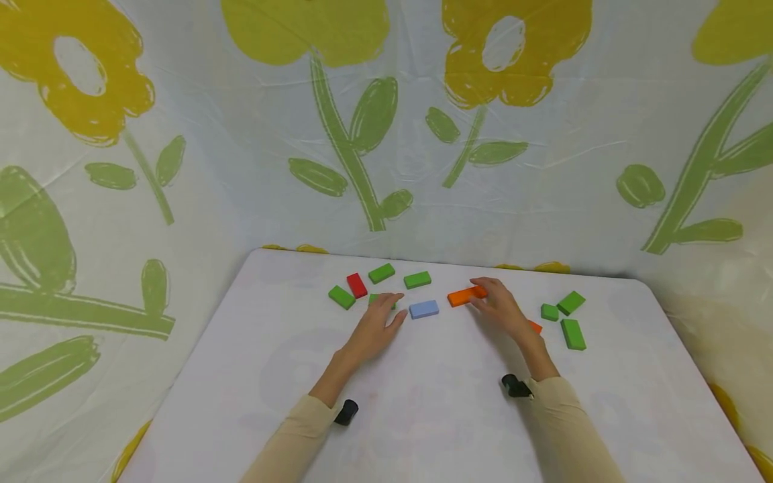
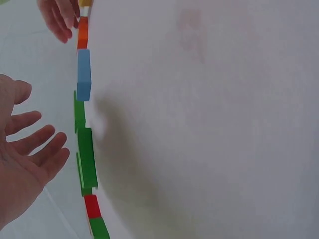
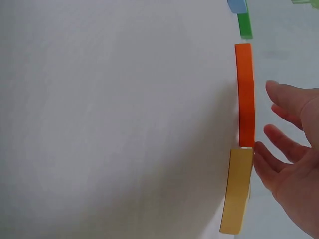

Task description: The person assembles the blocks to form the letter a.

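Yellow flowers on green stems cover the pale wall (image 1: 260, 134) behind a white table (image 1: 423, 416) scattered with small blocks. From where I stand, the person's left hand (image 1: 370, 329) hangs over a green block (image 1: 374, 297), fingers loosely spread and holding nothing. Their right hand (image 1: 500, 307) is at the right end of an orange block (image 1: 461, 297), thumb and fingers parted wide; whether they touch it, I can't quite tell. Between the hands lies a blue block (image 1: 424, 309). Farther left, a red block (image 1: 357, 285) lies among other green ones. Three more green blocks (image 1: 573, 334) sit beyond the right wrist. Seen from that wrist, a yellow block (image 3: 237, 191) appears just beside the orange one.
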Motion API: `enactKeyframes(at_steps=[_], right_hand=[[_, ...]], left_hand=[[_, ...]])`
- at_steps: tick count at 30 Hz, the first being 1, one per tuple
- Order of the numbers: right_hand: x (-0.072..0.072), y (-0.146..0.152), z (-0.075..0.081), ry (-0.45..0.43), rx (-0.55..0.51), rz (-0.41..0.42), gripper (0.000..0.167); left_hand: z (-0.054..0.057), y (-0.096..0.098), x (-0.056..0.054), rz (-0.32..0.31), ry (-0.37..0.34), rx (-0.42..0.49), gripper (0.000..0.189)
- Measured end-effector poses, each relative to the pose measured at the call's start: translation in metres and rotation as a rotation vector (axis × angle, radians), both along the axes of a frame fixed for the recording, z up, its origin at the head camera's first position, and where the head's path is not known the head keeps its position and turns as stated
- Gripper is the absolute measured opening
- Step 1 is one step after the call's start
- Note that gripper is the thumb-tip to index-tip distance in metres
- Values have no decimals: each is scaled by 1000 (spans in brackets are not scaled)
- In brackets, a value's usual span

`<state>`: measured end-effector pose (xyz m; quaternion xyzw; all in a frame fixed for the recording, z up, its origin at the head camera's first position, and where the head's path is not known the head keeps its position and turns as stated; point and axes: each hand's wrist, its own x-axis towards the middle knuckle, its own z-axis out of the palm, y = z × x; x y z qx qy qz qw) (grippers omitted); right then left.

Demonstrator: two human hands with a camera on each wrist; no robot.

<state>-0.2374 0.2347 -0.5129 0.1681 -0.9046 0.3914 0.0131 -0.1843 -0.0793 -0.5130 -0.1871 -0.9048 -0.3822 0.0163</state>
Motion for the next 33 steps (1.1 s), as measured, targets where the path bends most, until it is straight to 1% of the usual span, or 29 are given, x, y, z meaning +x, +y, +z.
enactKeyframes(at_steps=[2,5,7,10,14,16,18,21,25,30,33], right_hand=[[-3,-2,-1,19,34,32,42],[-6,-5,0,67,71,83,38],[-7,-6,0,92,105,103,36],[-7,-6,2,72,138,90,36],[-7,-8,2,24,181,45,36],[-7,-9,1,26,200,35,35],[-7,-10,-1,34,209,28,34],[-6,-11,-3,38,200,28,34],[-5,-12,-2,6,165,12,35],[1,-19,7,-13,132,-33,30],[7,-25,12,-9,137,-37,27]], left_hand=[[0,4,0,-9,-9,9,48],[0,10,0,-24,-2,27,47],[1,13,0,-33,-5,36,47],[3,18,0,-48,2,58,46],[4,24,0,-56,13,71,45],[5,27,0,-57,9,74,45],[5,30,0,-60,-9,83,45],[4,36,0,-71,-34,108,45],[2,42,0,-89,-45,148,43],[-2,50,-1,-100,-38,206,40],[-3,55,-2,-93,-32,219,37]])
